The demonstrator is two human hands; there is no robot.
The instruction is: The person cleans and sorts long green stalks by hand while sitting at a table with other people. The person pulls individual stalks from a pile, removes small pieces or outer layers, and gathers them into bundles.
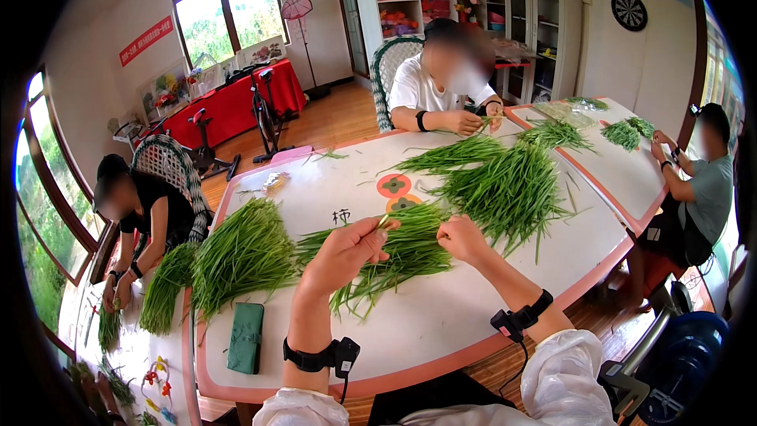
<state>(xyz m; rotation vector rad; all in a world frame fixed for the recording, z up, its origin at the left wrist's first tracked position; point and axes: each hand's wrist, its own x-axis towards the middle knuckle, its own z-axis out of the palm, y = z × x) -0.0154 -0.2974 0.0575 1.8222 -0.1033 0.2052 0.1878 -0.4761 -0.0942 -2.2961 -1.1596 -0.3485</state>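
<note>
My left hand is raised over the table, thumb and fingers pinched on a small pale-green stalk end. To its right, my right hand is closed with its back toward me, and whatever is in it is hidden. Under and between both hands lies a loose pile of long thin green leaves, like chives. A thick bundle of the same chives lies to the left, and a larger heap lies beyond my right hand. Each of my wrists wears a black strap with a small box.
A green phone case lies near the white table's front left edge. Across from me a person handles stalks. Other people work at the left and right, with more chives. A blue water bottle stands at lower right.
</note>
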